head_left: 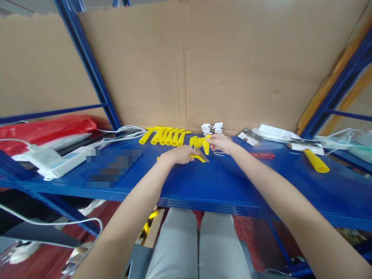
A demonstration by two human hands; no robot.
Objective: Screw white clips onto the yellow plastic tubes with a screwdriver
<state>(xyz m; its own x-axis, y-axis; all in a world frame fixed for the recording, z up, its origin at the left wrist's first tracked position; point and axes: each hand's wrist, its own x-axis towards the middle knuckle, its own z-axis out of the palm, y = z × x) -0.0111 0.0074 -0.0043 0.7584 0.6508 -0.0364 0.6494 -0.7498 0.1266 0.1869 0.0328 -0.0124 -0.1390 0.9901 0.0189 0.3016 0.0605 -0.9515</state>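
My left hand (182,155) is closed around a yellow scraper handle (199,157), which lies low over the blue shelf top. A thin, flat greyish blade (201,153) shows at the handle's head. My right hand (219,142) pinches a small flat yellow piece (206,147) just above that blade. Several similar yellow pieces (196,141) stand in a row behind my hands. To the left, several hollow yellow handles (165,137) lie side by side. Under my right wrist is a thin metal item (219,153), partly hidden.
A red screwdriver (263,155) lies to the right, near a lone yellow handle (316,161). White stacked parts (212,128) stand against the cardboard wall (232,69). At the left are a power strip (66,162), white cables (128,133) and a red bag (58,128).
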